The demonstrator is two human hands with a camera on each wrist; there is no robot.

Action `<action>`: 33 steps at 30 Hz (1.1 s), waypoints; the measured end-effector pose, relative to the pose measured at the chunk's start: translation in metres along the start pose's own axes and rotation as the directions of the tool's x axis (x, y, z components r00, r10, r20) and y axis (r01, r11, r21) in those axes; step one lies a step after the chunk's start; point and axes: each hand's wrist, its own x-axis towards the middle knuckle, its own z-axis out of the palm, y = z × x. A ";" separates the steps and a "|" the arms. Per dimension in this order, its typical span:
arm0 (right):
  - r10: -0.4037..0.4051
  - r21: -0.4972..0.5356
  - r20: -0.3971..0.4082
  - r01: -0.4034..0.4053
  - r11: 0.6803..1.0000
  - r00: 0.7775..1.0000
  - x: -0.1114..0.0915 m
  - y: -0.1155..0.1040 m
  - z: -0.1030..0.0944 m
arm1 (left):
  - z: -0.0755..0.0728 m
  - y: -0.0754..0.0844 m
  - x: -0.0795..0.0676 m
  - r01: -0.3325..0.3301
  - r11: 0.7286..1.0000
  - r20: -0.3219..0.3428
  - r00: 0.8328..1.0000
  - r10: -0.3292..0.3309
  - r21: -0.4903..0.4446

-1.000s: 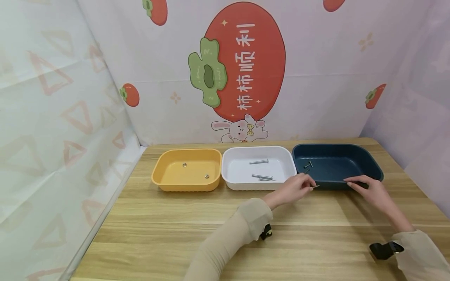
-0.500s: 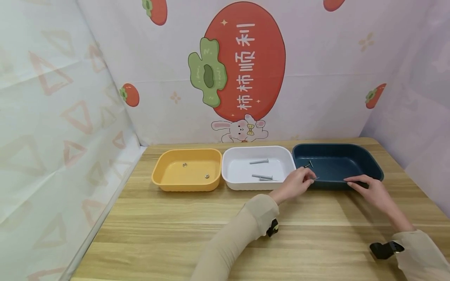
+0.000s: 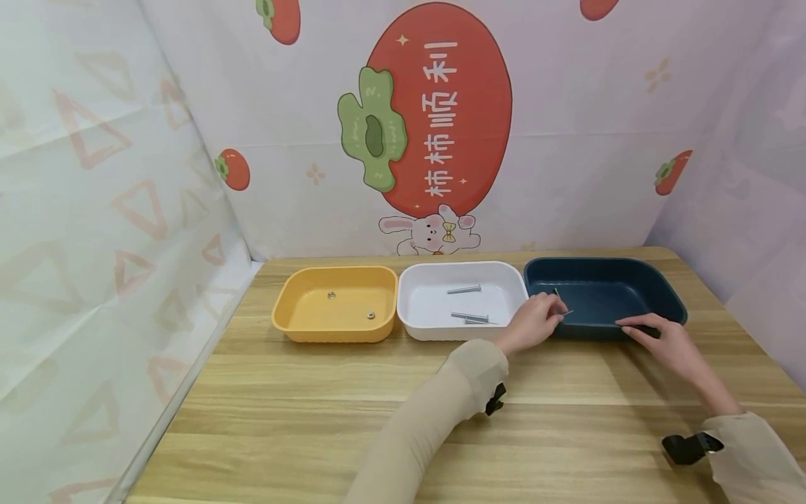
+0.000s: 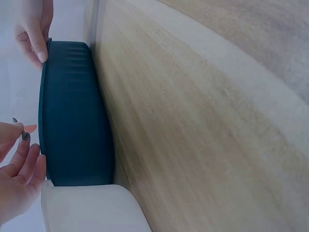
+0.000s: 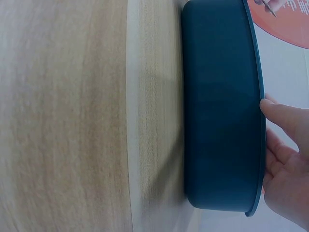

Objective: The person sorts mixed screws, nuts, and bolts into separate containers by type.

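Observation:
My left hand [image 3: 534, 323] is at the front left corner of the dark blue tray [image 3: 620, 274], by the white tray's right end. Between thumb and fingers it pinches a small screw [image 4: 26, 136], whose head faces the left wrist camera. The screw's shank [image 5: 268, 7] also shows small in the right wrist view. My right hand [image 3: 670, 344] grips the blue tray's front rim near its right corner, thumb outside and fingers over the inner side. A small screw [image 3: 556, 290] lies inside the blue tray; my left hand hides the floor around it.
Left of the blue tray stands a white tray [image 3: 434, 334] with several long silver bolts [image 3: 464, 289]. Further left, a yellow tray [image 3: 336, 336] holds two nuts [image 3: 331, 295]. All stand in a row along the back of the wooden table [image 3: 302, 420], before a printed cloth backdrop [image 3: 567, 196].
My left hand, with the screw pinched, has risen and shifted slightly right, from before the blue tray's front rim to over its corner. My right hand has stayed on the rim.

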 end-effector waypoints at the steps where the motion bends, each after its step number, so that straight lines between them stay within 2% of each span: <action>1: -0.001 0.005 0.004 0.001 1.000 1.000 0.000 -0.009 -0.003 | 0.000 0.000 0.001 0.001 1.000 0.000 1.000 -0.001 0.010; 6: -0.022 0.036 0.025 0.021 0.999 0.999 -0.001 -0.047 -0.015 | 0.000 0.002 0.004 0.022 0.999 0.007 1.000 -0.022 0.042; 15: -0.033 0.042 0.018 0.032 0.999 0.999 -0.002 -0.052 -0.016 | 0.003 0.001 0.005 0.045 0.998 -0.020 0.999 -0.044 0.041; 18: -0.028 0.052 0.007 0.028 0.998 1.000 -0.002 -0.043 -0.013 | 0.004 0.001 0.004 0.048 0.998 -0.037 0.998 -0.047 0.044; 24: -0.031 0.019 -0.030 0.032 0.999 0.999 0.001 0.002 0.004 | 0.002 0.000 -0.005 0.051 0.998 -0.073 0.996 -0.048 0.043; 27: -0.045 0.017 -0.028 0.045 0.999 0.999 0.002 0.018 0.007 | 0.000 -0.002 -0.010 0.049 0.998 -0.083 0.995 -0.046 0.032; 30: -0.044 0.018 -0.028 0.045 0.999 0.999 0.002 0.019 0.007 | -0.003 -0.005 -0.015 0.032 0.999 -0.093 0.995 -0.030 0.026; 33: -0.026 -0.004 -0.032 0.026 1.000 0.999 0.001 0.006 0.004 | -0.006 -0.007 -0.020 0.017 1.000 -0.101 0.995 -0.015 0.025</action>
